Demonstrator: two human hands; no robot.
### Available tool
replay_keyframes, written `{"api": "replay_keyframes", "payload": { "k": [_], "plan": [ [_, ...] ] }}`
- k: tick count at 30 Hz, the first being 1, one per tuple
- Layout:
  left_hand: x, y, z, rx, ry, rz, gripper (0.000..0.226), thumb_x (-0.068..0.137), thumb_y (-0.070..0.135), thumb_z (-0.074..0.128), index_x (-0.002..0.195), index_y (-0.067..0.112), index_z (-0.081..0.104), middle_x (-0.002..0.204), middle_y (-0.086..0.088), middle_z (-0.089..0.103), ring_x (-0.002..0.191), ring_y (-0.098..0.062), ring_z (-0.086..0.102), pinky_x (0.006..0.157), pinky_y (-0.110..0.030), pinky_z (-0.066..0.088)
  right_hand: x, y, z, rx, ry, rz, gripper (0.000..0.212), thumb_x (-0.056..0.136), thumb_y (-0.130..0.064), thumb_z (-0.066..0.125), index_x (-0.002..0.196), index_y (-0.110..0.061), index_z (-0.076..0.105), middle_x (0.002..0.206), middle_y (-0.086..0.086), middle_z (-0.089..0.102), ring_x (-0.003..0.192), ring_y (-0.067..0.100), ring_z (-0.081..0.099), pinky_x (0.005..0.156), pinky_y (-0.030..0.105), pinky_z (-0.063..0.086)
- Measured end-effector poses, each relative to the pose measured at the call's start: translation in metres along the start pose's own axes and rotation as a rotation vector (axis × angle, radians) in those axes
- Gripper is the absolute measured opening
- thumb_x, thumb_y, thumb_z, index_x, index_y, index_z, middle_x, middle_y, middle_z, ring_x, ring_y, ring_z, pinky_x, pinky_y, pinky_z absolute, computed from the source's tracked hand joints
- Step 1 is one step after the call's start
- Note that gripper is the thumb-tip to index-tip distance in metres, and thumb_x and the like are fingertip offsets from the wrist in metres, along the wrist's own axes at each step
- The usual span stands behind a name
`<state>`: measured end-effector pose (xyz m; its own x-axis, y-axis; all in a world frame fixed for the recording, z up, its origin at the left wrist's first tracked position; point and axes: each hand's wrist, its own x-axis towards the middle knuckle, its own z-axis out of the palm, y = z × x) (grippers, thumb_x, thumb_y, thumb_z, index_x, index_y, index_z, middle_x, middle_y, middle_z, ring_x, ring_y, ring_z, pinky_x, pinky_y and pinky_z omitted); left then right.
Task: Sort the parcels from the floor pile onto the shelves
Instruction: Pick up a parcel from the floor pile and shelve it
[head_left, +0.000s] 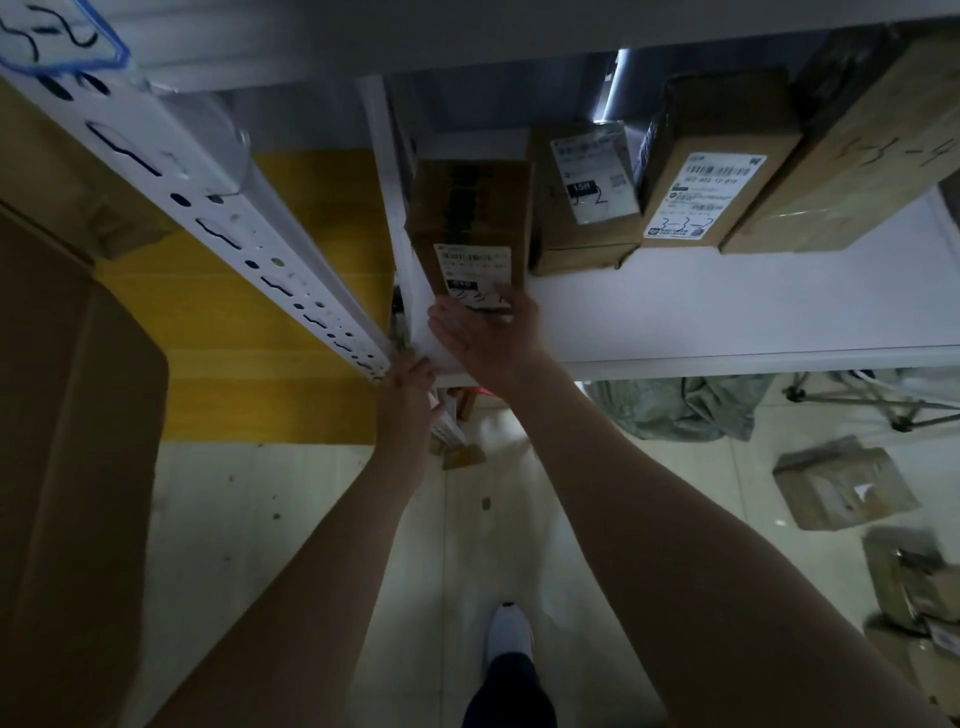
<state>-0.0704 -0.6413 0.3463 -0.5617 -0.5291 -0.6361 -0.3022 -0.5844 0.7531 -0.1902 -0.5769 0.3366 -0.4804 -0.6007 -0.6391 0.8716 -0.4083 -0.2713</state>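
A brown cardboard parcel (470, 223) with a white label stands at the left end of the white shelf (727, 312). My right hand (488, 338) has its fingers against the parcel's near end, over the label's lower edge. My left hand (410, 384) rests at the shelf's front left corner, by the foot of the perforated white upright (218, 208); its fingers are partly hidden. Three more cardboard parcels stand in a row behind: one with a white label (582, 202), one marked 3-3-2 (711, 171), and a large one (852, 150) at the right.
More parcels (841, 488) lie on the pale floor at the right, with a grey bag (685, 405) under the shelf. A large brown carton (67, 415) stands at the left beside a yellow panel (249, 322). My foot (509, 634) is below.
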Motion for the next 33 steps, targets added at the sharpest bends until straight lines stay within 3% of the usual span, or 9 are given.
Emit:
{"api": "replay_keyframes", "payload": {
  "k": [4, 9, 14, 17, 19, 23, 26, 30, 33],
  "plan": [
    [0.001, 0.001, -0.001, -0.008, 0.012, 0.030, 0.036, 0.109, 0.010, 0.034, 0.143, 0.009, 0.043, 0.128, -0.011, 0.056, 0.123, -0.020, 0.055, 0.108, -0.051, 0.044, 0.015, -0.019, 0.017, 0.001, 0.029, -0.041, 0.055, 0.101, -0.039, 0.053, 0.146, -0.008, 0.049, 0.138, 0.027, 0.062, 0.123, 0.040, 0.064, 0.089, 0.050, 0.057],
    [-0.002, -0.001, -0.001, 0.034, 0.033, 0.040, 0.028, 0.109, 0.011, 0.036, 0.132, 0.022, 0.049, 0.137, -0.010, 0.056, 0.129, -0.024, 0.054, 0.109, -0.051, 0.044, 0.027, -0.038, 0.036, -0.059, 0.062, -0.054, 0.053, 0.103, -0.044, 0.049, 0.144, -0.011, 0.050, 0.133, 0.026, 0.063, 0.116, 0.039, 0.065, 0.097, 0.051, 0.053],
    [-0.008, -0.008, 0.007, 0.096, 0.107, 0.056, 0.028, 0.107, 0.013, 0.046, 0.130, 0.019, 0.060, 0.122, -0.004, 0.066, 0.118, -0.022, 0.063, 0.099, -0.049, 0.054, 0.027, -0.048, 0.031, -0.135, 0.057, 0.005, 0.050, 0.104, -0.049, 0.050, 0.132, -0.008, 0.055, 0.122, 0.020, 0.065, 0.132, 0.039, 0.057, 0.107, 0.050, 0.050],
    [-0.019, -0.012, 0.023, 0.102, 0.136, 0.033, 0.024, 0.103, 0.017, 0.053, 0.122, 0.018, 0.067, 0.115, -0.003, 0.071, 0.110, -0.024, 0.067, 0.096, -0.050, 0.055, 0.006, -0.052, 0.004, -0.112, 0.077, 0.042, 0.051, 0.103, -0.044, 0.056, 0.137, -0.007, 0.049, 0.125, 0.023, 0.066, 0.114, 0.045, 0.066, 0.100, 0.055, 0.054],
    [-0.032, -0.019, 0.047, 0.101, 0.126, 0.000, 0.017, 0.100, 0.017, 0.055, 0.111, 0.016, 0.068, 0.102, -0.004, 0.071, 0.096, -0.024, 0.068, 0.094, -0.049, 0.054, -0.023, -0.063, -0.027, -0.084, 0.096, 0.030, 0.035, 0.107, -0.039, 0.052, 0.123, -0.009, 0.056, 0.119, 0.022, 0.069, 0.102, 0.044, 0.069, 0.099, 0.057, 0.055],
    [-0.053, -0.040, 0.113, 0.167, 0.048, -0.024, 0.018, 0.096, 0.013, 0.056, 0.108, 0.016, 0.068, 0.089, -0.003, 0.071, 0.072, -0.019, 0.066, 0.073, -0.036, 0.054, -0.097, -0.092, -0.107, -0.015, 0.227, -0.062, 0.020, 0.107, -0.033, 0.051, 0.106, -0.016, 0.062, 0.103, 0.008, 0.074, 0.082, 0.031, 0.071, 0.080, 0.044, 0.059],
    [-0.071, -0.075, 0.182, 0.263, -0.065, -0.098, 0.021, 0.093, 0.017, 0.058, 0.110, 0.014, 0.069, 0.089, -0.003, 0.074, 0.079, -0.024, 0.070, 0.065, -0.032, 0.057, -0.163, -0.116, -0.202, 0.108, 0.396, -0.121, 0.019, 0.106, -0.033, 0.051, 0.106, -0.019, 0.065, 0.103, 0.004, 0.076, 0.087, 0.027, 0.070, 0.077, 0.039, 0.057],
    [-0.103, -0.149, 0.283, 0.423, -0.253, -0.193, 0.019, 0.099, 0.020, 0.051, 0.113, 0.019, 0.064, 0.094, -0.001, 0.075, 0.081, -0.022, 0.071, 0.071, -0.035, 0.055, -0.247, -0.148, -0.336, 0.278, 0.614, -0.230, 0.017, 0.103, -0.027, 0.056, 0.110, -0.014, 0.066, 0.115, 0.012, 0.075, 0.098, 0.034, 0.072, 0.077, 0.042, 0.060],
    [-0.127, -0.228, 0.350, 0.552, -0.329, -0.289, 0.018, 0.101, 0.022, 0.050, 0.114, 0.020, 0.062, 0.097, -0.004, 0.072, 0.078, -0.022, 0.068, 0.067, -0.033, 0.051, -0.299, -0.167, -0.432, 0.393, 0.725, -0.276, 0.017, 0.103, -0.028, 0.056, 0.112, -0.015, 0.063, 0.120, 0.013, 0.073, 0.103, 0.034, 0.071, 0.080, 0.044, 0.060]
  ]
}}
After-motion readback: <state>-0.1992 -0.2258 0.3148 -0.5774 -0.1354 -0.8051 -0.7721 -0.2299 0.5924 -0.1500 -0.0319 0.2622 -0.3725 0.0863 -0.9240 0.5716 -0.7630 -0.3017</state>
